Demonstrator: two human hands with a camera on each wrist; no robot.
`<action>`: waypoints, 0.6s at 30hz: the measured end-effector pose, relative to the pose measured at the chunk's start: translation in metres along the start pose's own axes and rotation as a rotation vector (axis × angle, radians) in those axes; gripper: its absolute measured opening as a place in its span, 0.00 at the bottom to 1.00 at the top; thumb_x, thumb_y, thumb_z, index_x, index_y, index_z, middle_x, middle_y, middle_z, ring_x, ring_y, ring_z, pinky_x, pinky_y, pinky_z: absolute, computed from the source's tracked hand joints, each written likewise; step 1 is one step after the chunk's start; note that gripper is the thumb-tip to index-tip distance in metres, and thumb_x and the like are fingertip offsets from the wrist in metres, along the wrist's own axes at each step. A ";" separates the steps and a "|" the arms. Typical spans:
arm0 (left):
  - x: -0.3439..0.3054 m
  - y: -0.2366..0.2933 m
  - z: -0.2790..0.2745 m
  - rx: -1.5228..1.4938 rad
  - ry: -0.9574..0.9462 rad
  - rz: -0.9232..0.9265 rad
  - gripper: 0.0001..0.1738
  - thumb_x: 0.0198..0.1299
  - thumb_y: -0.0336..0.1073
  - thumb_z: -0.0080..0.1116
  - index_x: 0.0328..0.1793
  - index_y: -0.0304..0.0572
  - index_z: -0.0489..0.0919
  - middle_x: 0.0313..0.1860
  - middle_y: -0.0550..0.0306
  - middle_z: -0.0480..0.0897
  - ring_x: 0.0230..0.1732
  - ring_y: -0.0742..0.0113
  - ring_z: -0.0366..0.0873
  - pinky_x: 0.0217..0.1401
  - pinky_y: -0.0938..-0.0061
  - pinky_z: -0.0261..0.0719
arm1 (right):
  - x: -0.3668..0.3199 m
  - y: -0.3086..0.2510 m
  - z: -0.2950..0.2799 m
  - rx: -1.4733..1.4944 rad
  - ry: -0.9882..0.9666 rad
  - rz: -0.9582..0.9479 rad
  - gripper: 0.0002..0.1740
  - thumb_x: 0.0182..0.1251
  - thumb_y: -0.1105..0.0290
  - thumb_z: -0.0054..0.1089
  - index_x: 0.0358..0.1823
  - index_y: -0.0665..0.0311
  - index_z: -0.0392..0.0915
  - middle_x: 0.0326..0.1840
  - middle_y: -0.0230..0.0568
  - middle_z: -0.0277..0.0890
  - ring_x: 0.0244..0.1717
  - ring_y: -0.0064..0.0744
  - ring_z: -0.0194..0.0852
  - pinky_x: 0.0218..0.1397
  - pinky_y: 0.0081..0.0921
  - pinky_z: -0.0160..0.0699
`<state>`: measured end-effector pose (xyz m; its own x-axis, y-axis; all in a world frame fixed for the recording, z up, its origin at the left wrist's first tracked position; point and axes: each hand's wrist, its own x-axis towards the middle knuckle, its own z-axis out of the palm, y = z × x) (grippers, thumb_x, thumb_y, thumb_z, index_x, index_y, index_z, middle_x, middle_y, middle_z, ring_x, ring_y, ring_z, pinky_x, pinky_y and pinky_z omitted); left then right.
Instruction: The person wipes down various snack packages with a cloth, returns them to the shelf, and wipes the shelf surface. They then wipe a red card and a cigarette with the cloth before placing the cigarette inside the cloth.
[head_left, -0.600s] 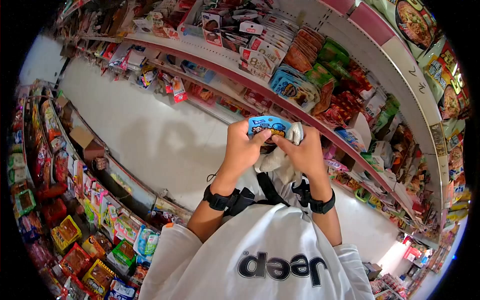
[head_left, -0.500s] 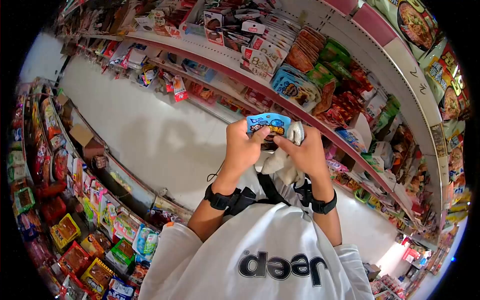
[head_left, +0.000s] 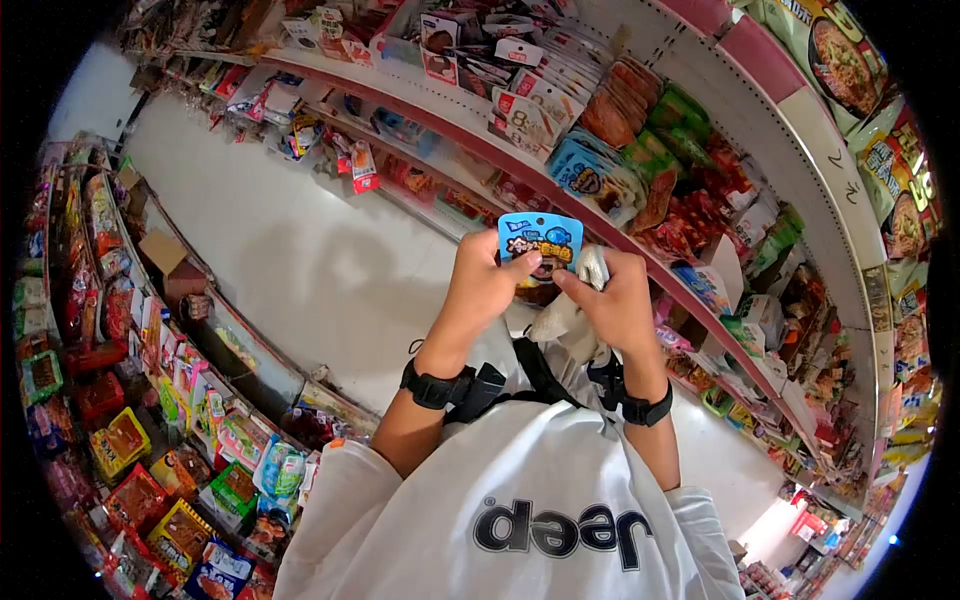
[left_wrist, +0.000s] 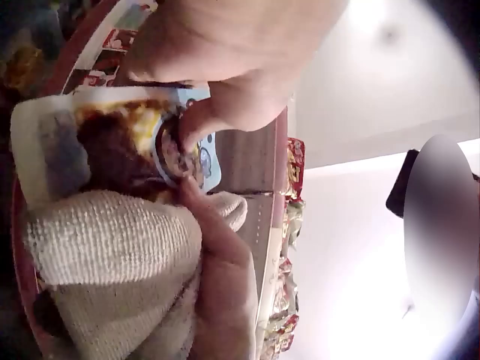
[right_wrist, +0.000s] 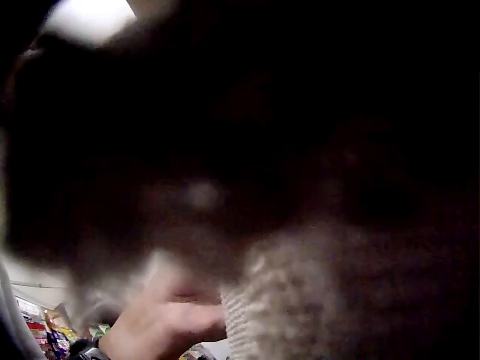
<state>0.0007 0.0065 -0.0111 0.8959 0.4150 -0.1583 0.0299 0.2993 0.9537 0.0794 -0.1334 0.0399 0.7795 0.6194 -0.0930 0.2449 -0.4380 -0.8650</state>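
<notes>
A small blue snack packet [head_left: 541,238] with a hang hole and cartoon lettering is held up in front of the chest. My left hand [head_left: 478,285] grips its left side, thumb across the front. On the other side, my right hand [head_left: 622,305] holds a whitish cloth [head_left: 562,322] that hangs below the fingers, and its thumb tip touches the packet's lower front. The left wrist view shows the packet's brown food picture [left_wrist: 112,142] beside the ribbed cloth [left_wrist: 112,247]. Dark blur covers most of the right wrist view.
Similar blue packets [head_left: 592,178] stand on the shelf [head_left: 440,118] just beyond the hands, among other bagged snacks. A low display of packaged foods [head_left: 180,470] runs along the left. Pale floor [head_left: 270,230] lies between them.
The packet has risen slightly and tilted so more of its front faces the head camera. Both hands keep their hold. The shelves have shifted a little in the head view.
</notes>
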 end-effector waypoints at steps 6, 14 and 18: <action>0.002 -0.004 0.014 0.115 0.077 0.042 0.06 0.55 0.24 0.58 0.38 0.29 0.79 0.32 0.59 0.82 0.32 0.79 0.75 0.37 0.79 0.75 | 0.000 0.006 -0.003 -0.055 0.051 -0.067 0.12 0.49 0.71 0.67 0.21 0.72 0.74 0.13 0.44 0.68 0.14 0.27 0.61 0.21 0.27 0.63; 0.003 -0.003 0.017 -0.094 -0.079 0.036 0.08 0.59 0.31 0.58 0.39 0.32 0.79 0.34 0.63 0.81 0.34 0.80 0.73 0.38 0.81 0.74 | 0.001 0.008 -0.015 0.069 0.064 -0.016 0.12 0.49 0.71 0.68 0.21 0.72 0.74 0.13 0.45 0.67 0.14 0.26 0.59 0.21 0.28 0.62; 0.004 -0.012 0.018 0.022 -0.024 0.123 0.09 0.59 0.32 0.57 0.39 0.31 0.78 0.32 0.63 0.81 0.32 0.81 0.71 0.35 0.81 0.72 | 0.002 0.016 -0.013 0.063 0.058 -0.054 0.12 0.49 0.71 0.68 0.23 0.72 0.75 0.13 0.44 0.67 0.15 0.25 0.59 0.22 0.28 0.62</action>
<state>0.0121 -0.0109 -0.0182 0.9039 0.4265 -0.0341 -0.0709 0.2280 0.9711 0.0929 -0.1478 0.0321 0.7990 0.6011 -0.0182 0.2518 -0.3620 -0.8975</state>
